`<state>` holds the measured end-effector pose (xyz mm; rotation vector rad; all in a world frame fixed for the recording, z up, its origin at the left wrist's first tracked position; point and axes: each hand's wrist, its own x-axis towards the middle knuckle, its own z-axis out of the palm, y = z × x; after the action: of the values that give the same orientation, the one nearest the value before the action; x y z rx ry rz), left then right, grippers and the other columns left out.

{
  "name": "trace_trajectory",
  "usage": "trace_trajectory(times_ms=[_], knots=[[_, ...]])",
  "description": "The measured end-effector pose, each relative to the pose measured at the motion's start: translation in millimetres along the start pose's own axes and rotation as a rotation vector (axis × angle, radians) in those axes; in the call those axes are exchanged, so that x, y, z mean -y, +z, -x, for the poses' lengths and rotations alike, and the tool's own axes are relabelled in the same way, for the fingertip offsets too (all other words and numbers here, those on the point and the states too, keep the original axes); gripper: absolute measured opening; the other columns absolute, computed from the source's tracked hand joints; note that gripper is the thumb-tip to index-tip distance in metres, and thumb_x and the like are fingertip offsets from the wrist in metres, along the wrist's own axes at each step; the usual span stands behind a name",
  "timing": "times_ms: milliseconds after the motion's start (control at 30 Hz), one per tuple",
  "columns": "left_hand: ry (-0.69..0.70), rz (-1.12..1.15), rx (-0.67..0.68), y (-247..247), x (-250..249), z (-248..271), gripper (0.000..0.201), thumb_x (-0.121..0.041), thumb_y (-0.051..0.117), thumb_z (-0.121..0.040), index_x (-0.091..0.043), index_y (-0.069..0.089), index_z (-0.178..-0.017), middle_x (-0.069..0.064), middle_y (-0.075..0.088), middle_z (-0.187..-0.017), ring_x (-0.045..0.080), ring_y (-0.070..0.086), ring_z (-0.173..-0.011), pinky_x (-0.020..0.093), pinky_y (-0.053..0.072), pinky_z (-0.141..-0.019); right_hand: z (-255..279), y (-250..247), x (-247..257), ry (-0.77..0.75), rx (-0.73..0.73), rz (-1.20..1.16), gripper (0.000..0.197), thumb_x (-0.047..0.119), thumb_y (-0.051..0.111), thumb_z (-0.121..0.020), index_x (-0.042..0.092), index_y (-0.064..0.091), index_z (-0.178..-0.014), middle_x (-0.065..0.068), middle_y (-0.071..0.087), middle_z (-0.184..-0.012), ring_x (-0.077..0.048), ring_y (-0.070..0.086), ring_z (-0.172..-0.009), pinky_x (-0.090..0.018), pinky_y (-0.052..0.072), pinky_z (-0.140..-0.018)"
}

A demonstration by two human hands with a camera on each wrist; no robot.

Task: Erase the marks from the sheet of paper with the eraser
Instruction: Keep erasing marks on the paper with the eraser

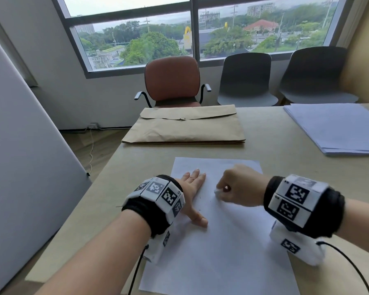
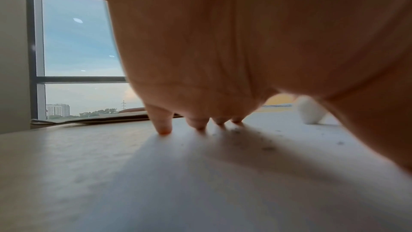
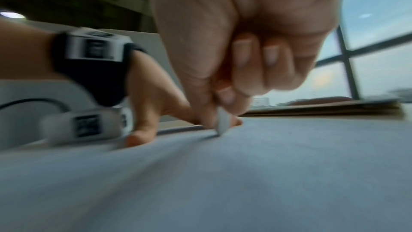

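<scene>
The sheet [image 1: 226,231] under my hands is matt white paper, smooth, lying on a matt, pale wood-look table [image 1: 285,145]. The envelope [image 1: 185,128] is creased brown kraft paper. My wristbands [image 1: 156,211] are black cloth carrying glossy printed plastic tiles.

Beyond the fingertips, a large window with dark grey frame [image 1: 192,35] fills the far wall and gives soft daylight; outside are green trees and buildings under a cloudy sky. Under it stand a brown padded office chair with armrests [image 1: 172,78] and, further to the right of the fingers, two dark grey plastic shell chairs [image 1: 246,78]. The pale grey wall [image 1: 41,60] is far left, the wooden floor [image 1: 98,147] below it.
</scene>
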<state>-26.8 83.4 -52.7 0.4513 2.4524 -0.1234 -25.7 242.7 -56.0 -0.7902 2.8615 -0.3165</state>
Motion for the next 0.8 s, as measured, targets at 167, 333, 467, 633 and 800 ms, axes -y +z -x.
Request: trace_trajectory(times_ms=[167,333,467,633,800], knots=[[0.0,-0.004,0.023,-1,0,0,0.119,-0.054,0.067,-0.076,-0.02,-0.024,-0.146,-0.004,-0.027,-0.154,0.014,-0.018,-0.144,0.038,-0.001,-0.117,6,-1,-6,-0.002,-0.01,-0.056,0.033,0.029,0.053,-0.086,0.001,0.061,-0.069,-0.013,0.053,-0.06,-0.025,0.04,-0.062,-0.031,0.039,-0.06],[-0.007,-0.029,0.036,-2,-1,0,0.12,-0.058,0.065,-0.076,-0.02,-0.026,-0.145,-0.005,-0.028,-0.154,0.013,-0.019,-0.144,0.039,0.0,-0.119,2,7,3,0.049,-0.078,0.042,0.04,0.022,0.046,-0.086,0.01,0.033,-0.05,-0.004,0.035,-0.052,-0.029,0.04,-0.064,-0.027,0.032,-0.054],[-0.008,-0.028,0.04,-1,1,-2,0.121,-0.057,0.065,-0.076,-0.02,-0.026,-0.145,-0.004,-0.028,-0.154,0.013,-0.019,-0.143,0.04,0.0,-0.119,8,6,4,-0.019,-0.004,-0.03,0.043,0.022,0.05,-0.083,0.012,0.029,-0.048,-0.006,0.03,-0.05,-0.026,0.031,-0.064,-0.031,0.033,-0.058],[-0.01,-0.025,0.028,-1,0,-2,0.121,-0.057,0.066,-0.075,-0.02,-0.025,-0.145,-0.005,-0.028,-0.154,0.012,-0.018,-0.144,0.037,-0.001,-0.119,-1,1,-8,0.157,-0.113,0.019,0.034,0.02,0.048,-0.085,0.009,0.038,-0.054,-0.003,0.034,-0.056,-0.03,0.04,-0.069,-0.024,0.029,-0.053],[-0.011,-0.035,0.042,-1,1,-4,0.122,-0.058,0.066,-0.075,-0.019,-0.026,-0.145,-0.003,-0.029,-0.153,0.014,-0.02,-0.143,0.038,-0.001,-0.119,15,6,7,-0.096,0.044,-0.057,0.031,0.02,0.054,-0.082,0.011,0.042,-0.055,-0.006,0.031,-0.05,-0.024,0.03,-0.062,-0.025,0.028,-0.051]])
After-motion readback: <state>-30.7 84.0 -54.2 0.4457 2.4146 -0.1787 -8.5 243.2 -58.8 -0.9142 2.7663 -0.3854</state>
